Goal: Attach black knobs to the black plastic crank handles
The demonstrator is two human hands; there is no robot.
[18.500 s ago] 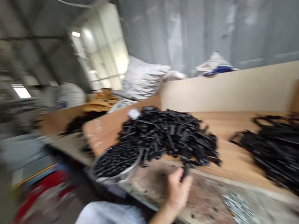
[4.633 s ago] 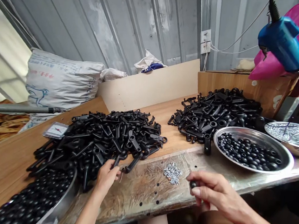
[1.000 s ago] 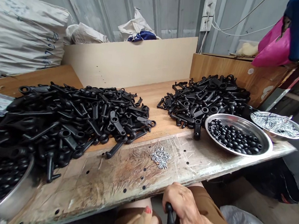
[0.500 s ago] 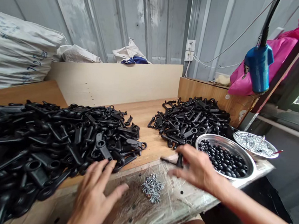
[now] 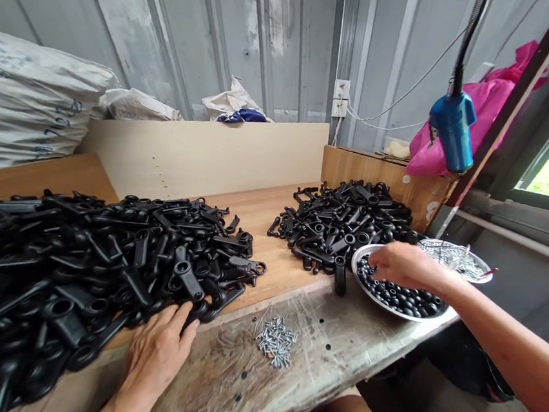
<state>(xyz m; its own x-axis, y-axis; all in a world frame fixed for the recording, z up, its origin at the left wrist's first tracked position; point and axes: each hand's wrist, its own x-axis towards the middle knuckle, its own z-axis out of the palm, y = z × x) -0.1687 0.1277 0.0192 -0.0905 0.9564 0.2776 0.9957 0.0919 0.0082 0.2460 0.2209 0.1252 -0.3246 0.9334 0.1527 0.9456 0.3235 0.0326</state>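
The step in hand seems to be the picking of parts: by the left hand (image 5: 158,350), at lower centre-left, the near edge of the left pile of black handles (image 5: 78,278) is touched, and by the curled right hand (image 5: 402,264), at centre-right, the black balls (image 5: 406,301) in the metal bowl (image 5: 356,275) are reached. Whether anything is grasped by either cannot be told. For a ball, closed fingertips are called for. Metal pins (image 5: 277,342) are heaped at lower centre; the bowl's left side is crowded by another pile (image 5: 350,223).

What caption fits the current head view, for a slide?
Left hand at a pile of black parts, right hand over a bowl of black balls, metal pins between them on the bench.
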